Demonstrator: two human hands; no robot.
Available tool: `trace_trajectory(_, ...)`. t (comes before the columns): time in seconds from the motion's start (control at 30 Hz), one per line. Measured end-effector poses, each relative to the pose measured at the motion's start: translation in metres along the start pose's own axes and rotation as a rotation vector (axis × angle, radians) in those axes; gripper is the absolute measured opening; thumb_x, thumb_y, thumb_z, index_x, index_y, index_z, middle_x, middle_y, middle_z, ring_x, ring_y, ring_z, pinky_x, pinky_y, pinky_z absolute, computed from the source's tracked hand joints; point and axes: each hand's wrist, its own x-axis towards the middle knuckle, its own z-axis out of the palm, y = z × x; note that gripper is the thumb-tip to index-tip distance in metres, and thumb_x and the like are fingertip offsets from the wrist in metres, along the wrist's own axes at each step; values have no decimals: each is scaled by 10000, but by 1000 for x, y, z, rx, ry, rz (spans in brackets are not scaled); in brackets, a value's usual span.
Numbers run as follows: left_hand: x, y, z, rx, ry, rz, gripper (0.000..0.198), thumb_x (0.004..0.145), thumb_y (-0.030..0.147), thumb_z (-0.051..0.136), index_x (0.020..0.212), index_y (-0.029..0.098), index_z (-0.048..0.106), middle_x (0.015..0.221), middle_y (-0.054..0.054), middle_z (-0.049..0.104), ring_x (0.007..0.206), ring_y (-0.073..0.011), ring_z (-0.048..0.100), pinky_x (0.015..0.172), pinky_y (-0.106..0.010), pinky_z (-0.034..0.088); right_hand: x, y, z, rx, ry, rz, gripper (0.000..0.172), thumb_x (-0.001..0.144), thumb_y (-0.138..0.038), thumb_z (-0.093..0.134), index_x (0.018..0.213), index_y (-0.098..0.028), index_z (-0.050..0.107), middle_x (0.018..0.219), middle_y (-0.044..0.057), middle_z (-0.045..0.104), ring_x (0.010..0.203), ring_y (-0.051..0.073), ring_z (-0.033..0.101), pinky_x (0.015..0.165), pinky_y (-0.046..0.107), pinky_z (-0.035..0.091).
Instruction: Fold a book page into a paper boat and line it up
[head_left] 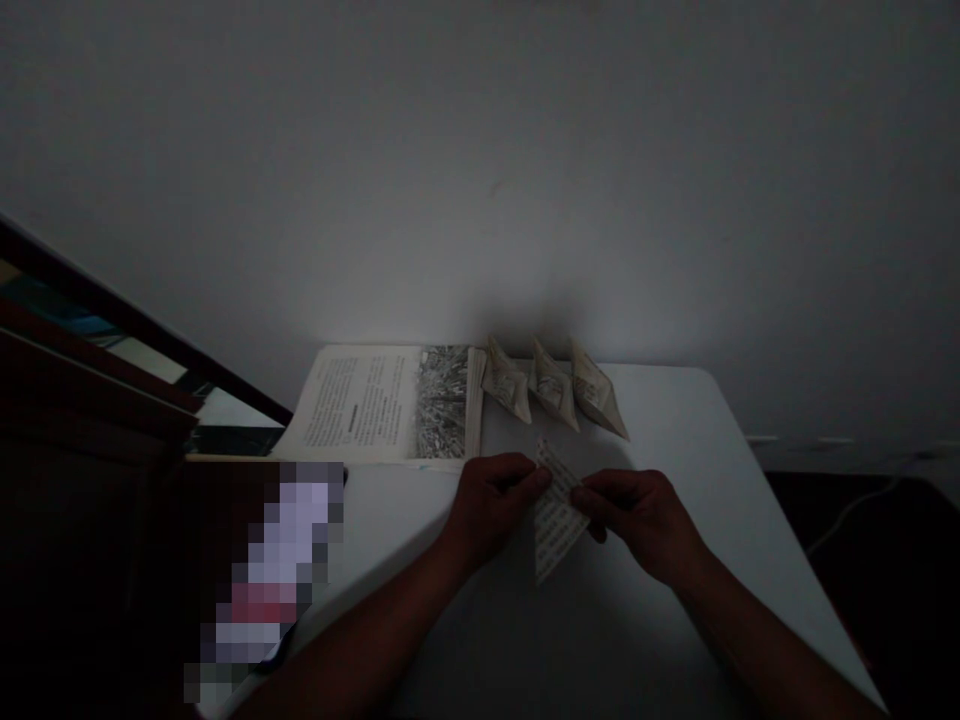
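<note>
A folded triangle of printed paper (556,515) is held between my two hands above the table. My left hand (501,500) pinches its left edge, thumb in front. On the other side, my right hand (631,510) grips the right corner between thumb and fingers. Just beyond stand three folded paper boats, the left one (507,385), the middle one (555,388) and the right one (598,390), side by side in a row. They are of similar printed paper.
A thick open book (367,405) lies at the back left of the white table (675,420), against the wall (480,180). A pixelated, phone-like object (277,570) is at the left edge. Dark wooden furniture (75,480) stands left; a cable (855,515) runs at right.
</note>
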Motion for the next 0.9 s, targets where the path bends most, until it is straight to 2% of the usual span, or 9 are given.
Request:
trace_trajectory(0.33, 2, 1, -1, -25, 114, 1, 295, 795, 313, 578, 558, 140, 549, 550, 51, 410, 524, -78, 375, 508, -196, 300, -1, -1, 5, -48, -48, 8, 230, 764, -350, 648, 646, -153, 660, 504, -22, 549, 446, 80, 465, 436, 208, 363)
trace_trajectory(0.47, 3, 2, 0, -63, 153, -44, 249, 795, 308, 564, 627, 134, 621, 583, 26, 507, 578, -103, 459, 553, -205, 355, -1, 1, 6, -72, -72, 20, 234, 769, -360, 644, 656, -156, 657, 509, -23, 548, 456, 81, 470, 444, 207, 360)
trace_trajectory(0.57, 4, 1, -2, -80, 154, -58, 234, 794, 315, 564, 673, 130, 643, 614, 14, 547, 606, -114, 490, 576, -210, 375, -2, 2, 5, -77, -78, 25, 241, 770, -371, 642, 663, -154, 659, 509, -22, 549, 455, 83, 467, 447, 210, 361)
trace_trajectory(0.7, 5, -1, -3, -58, 163, -39, 284, 809, 338, 553, 619, 133, 603, 557, 34, 492, 559, -96, 453, 546, -197, 355, -1, 2, 4, -71, -68, 28, 243, 761, -378, 651, 672, -152, 667, 508, -22, 546, 454, 82, 468, 444, 208, 358)
trace_trajectory(0.9, 4, -2, 0, 46, 87, -28, 342, 823, 380, 533, 573, 147, 528, 501, 55, 434, 484, -74, 412, 470, -179, 311, -2, 3, 2, -48, -63, -4, 242, 772, -382, 640, 698, -157, 690, 534, -14, 564, 471, 87, 481, 454, 212, 379)
